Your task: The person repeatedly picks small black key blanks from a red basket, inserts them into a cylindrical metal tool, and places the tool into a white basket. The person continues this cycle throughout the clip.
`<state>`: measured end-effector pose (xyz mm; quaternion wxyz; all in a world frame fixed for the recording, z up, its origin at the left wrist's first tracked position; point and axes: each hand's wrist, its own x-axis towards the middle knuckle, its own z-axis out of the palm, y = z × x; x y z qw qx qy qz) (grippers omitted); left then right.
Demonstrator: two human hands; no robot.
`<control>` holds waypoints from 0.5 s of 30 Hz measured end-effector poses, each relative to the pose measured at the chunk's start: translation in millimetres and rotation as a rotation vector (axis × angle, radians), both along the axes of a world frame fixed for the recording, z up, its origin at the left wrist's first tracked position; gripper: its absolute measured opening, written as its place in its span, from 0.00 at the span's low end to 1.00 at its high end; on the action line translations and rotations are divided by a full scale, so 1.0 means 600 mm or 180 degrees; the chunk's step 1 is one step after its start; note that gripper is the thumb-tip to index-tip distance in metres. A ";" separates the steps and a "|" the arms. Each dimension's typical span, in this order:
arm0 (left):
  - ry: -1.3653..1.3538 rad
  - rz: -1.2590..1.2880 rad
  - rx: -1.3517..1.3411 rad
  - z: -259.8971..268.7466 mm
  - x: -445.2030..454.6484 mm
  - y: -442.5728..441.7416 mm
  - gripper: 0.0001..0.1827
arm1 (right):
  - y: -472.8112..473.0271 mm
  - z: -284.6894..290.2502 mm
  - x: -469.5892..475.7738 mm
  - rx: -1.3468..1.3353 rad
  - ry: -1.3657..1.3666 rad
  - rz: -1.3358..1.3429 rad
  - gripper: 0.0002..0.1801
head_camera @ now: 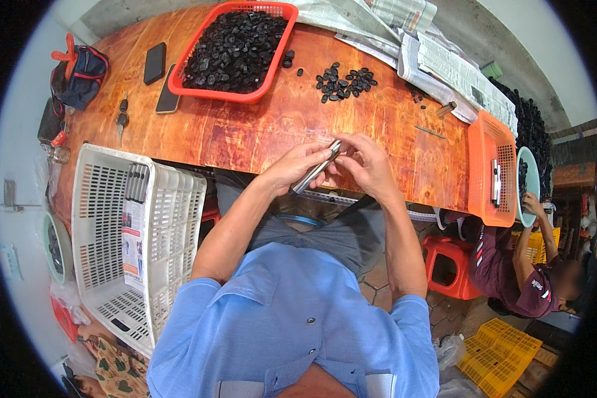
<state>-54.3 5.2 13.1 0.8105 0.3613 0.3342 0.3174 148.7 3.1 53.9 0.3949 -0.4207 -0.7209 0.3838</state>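
Observation:
My left hand grips a shiny silver metal tubular piece with a dark slot or part near its upper end. It is tilted above the table's front edge. Around that upper end curl the thumb and fingers of my right hand; whether a small part is pinched there too is hidden. Beyond my hands, small black oval plastic parts lie loose on the wooden table. A red plastic basket at the back is heaped with similar black parts.
Left stands a white crate with several silver pieces on newspaper. Two phones and keys lie behind it. Right are an orange basket, a thin rod, newspapers and a seated person reaching into a green basin.

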 end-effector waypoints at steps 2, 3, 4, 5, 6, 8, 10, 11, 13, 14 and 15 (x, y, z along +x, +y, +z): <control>0.0036 -0.0028 0.0081 0.007 0.001 0.000 0.20 | 0.005 -0.009 0.012 0.0012 0.0144 -0.0016 0.16; -0.0047 -0.0052 0.0008 0.005 0.001 0.001 0.20 | 0.008 -0.011 0.014 -0.0071 0.0273 -0.0168 0.15; -0.0130 -0.0076 -0.0067 0.001 0.001 0.002 0.20 | 0.009 -0.011 0.015 -0.0154 0.0402 -0.0321 0.14; -0.0214 -0.0101 -0.0141 0.000 0.001 0.003 0.20 | 0.010 -0.012 0.016 -0.0237 0.0531 -0.0474 0.14; -0.0263 0.0020 -0.0267 0.009 0.007 0.001 0.21 | 0.011 -0.011 0.016 -0.0372 0.0582 -0.0623 0.12; -0.0301 0.0018 -0.0265 0.010 0.010 -0.001 0.21 | 0.014 -0.023 0.018 -0.0796 0.0864 -0.0645 0.12; -0.0224 -0.0037 -0.0216 0.014 0.010 0.000 0.21 | 0.012 -0.026 0.019 -0.1289 0.1088 -0.0585 0.12; -0.0130 -0.0096 -0.0169 0.019 0.011 0.001 0.22 | 0.012 -0.026 0.017 -0.1268 0.1144 -0.0528 0.12; 0.0039 -0.0143 -0.0141 0.022 0.014 -0.001 0.22 | 0.010 -0.029 0.011 -0.1234 0.1256 -0.0408 0.13; 0.0111 -0.0136 -0.0155 0.022 0.015 -0.003 0.22 | 0.010 -0.030 0.010 -0.1298 0.1285 -0.0344 0.13; 0.0183 -0.0127 -0.0171 0.022 0.017 -0.005 0.23 | 0.011 -0.031 0.010 -0.1365 0.1313 -0.0279 0.13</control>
